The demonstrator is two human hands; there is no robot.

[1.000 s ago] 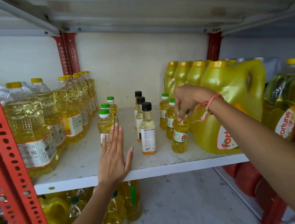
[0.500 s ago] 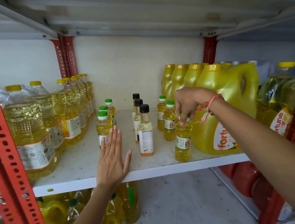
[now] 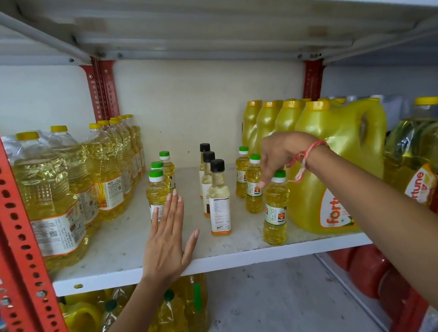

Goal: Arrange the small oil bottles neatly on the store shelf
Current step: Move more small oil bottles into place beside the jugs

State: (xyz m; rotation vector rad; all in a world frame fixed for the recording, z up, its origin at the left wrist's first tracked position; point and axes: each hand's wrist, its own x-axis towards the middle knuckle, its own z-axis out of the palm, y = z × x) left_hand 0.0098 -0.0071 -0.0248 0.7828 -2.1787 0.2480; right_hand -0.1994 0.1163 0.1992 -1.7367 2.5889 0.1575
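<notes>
Head view: two hands at small oil bottles on a white shelf (image 3: 120,270).
Right hand (image 3: 283,155) pinches the green cap of the front right bottle (image 3: 276,211), standing beside a jug (image 3: 348,156). Left hand (image 3: 166,242) lies open and flat, fingertips at the front left bottle (image 3: 157,192).

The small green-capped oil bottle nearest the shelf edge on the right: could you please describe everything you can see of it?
The front green-capped bottle is clear plastic, full of yellow oil, with a white collar below its green cap and a white label bearing an orange logo. It stands upright near the front edge of the white shelf, ahead of two matching bottles and close beside the big yellow jug. The right hand hangs over it, fingertips at its cap.
</notes>
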